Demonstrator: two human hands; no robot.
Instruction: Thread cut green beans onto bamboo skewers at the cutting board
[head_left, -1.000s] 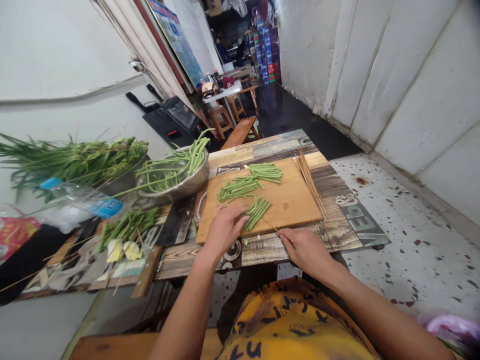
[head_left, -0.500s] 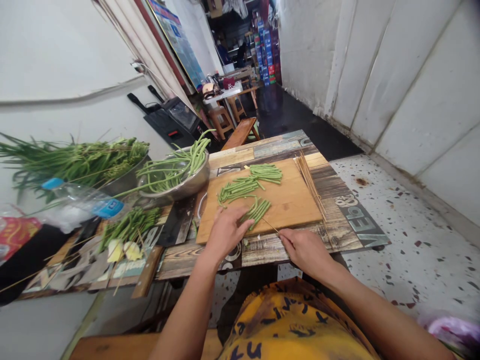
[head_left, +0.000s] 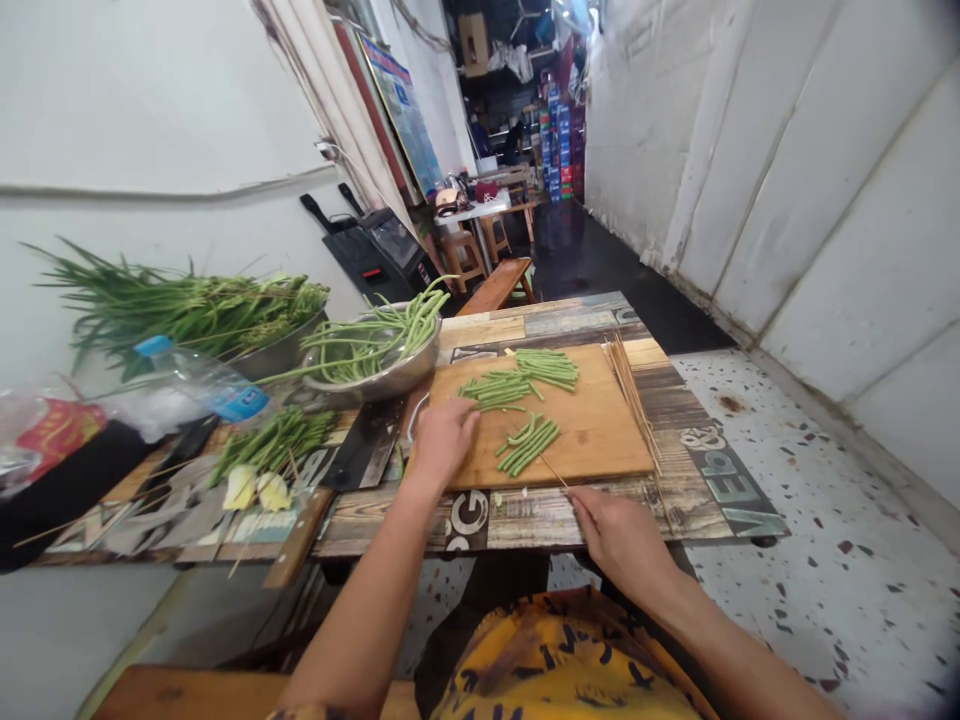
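Note:
A wooden cutting board (head_left: 592,420) lies on the patterned table (head_left: 525,515). On it are cut green bean pieces in three small piles: one near the front (head_left: 529,443), two further back (head_left: 499,388). My left hand (head_left: 442,437) rests on the board's left part, fingers curled, reaching toward the back pile. My right hand (head_left: 619,535) is at the table's front edge, pinching a thin bamboo skewer (head_left: 553,470) whose tip points at the front pile. A bundle of skewers (head_left: 634,395) lies along the board's right edge.
A steel bowl (head_left: 382,375) of long beans stands left of the board. Further left are a bowl of green stalks (head_left: 195,315), a plastic bottle (head_left: 202,385), skewered greens (head_left: 274,440) and a red packet (head_left: 52,430). Stools and tables stand down the corridor.
My left hand has left the front pile of beans and moved back and left across the board. The head has lifted, shifting the view. My right hand keeps the skewer.

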